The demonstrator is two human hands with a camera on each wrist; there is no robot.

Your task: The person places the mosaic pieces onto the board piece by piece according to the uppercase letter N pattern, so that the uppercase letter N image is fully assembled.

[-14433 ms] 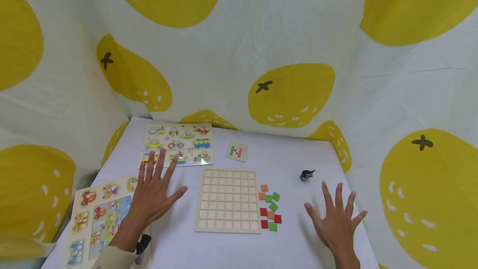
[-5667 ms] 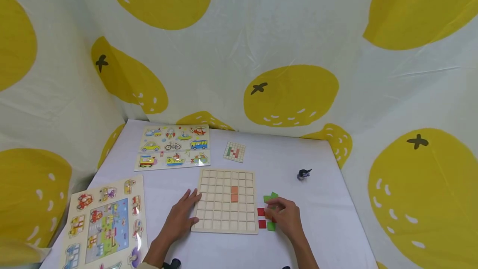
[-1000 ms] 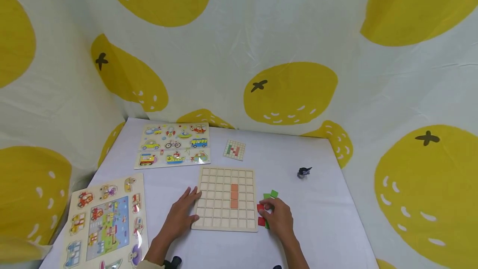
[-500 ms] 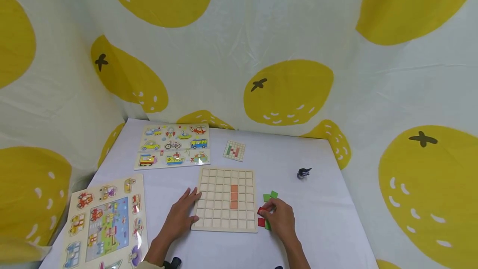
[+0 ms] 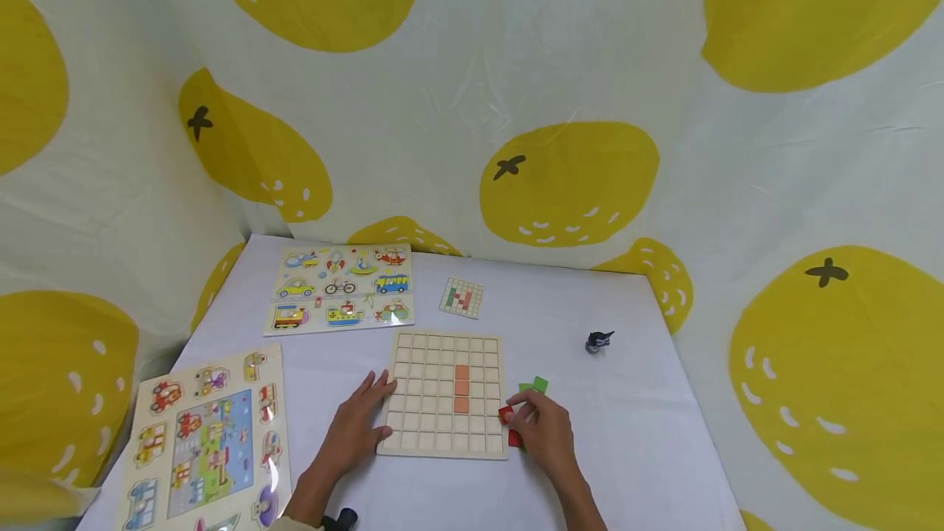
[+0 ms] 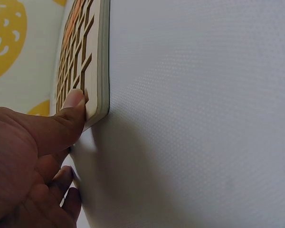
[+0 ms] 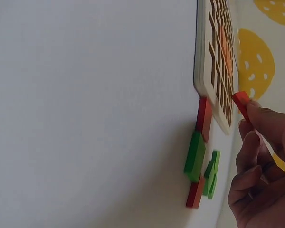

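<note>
A pale wooden grid board [image 5: 428, 439] lies on the white table, with three orange tiles [image 5: 461, 388] in one column of its cells. My left hand [image 5: 357, 426] rests at the board's left edge, its thumb [image 6: 74, 99] on the rim near the corner. Between thumb and fingertips, my right hand [image 5: 547, 435] pinches a red tile [image 7: 241, 101], raised by the board's right edge. Under and beside that hand are another red tile [image 5: 515, 438] and green tiles [image 5: 540, 384]. The right wrist view shows two red tiles on the table, with a green tile [image 7: 195, 154] between them.
Behind the board lies a small card [image 5: 462, 298] printed with a coloured grid pattern. Vehicle picture puzzles stand at the back left [image 5: 340, 287] and front left [image 5: 210, 441]. A small dark figure [image 5: 598, 341] sits at the right. Fruit-patterned cloth [image 5: 575, 187] hangs around the table.
Since the first frame, three orange tiles have gone into the board. In the last second my right hand has picked up a red tile and moved it left. My left hand has stayed put.
</note>
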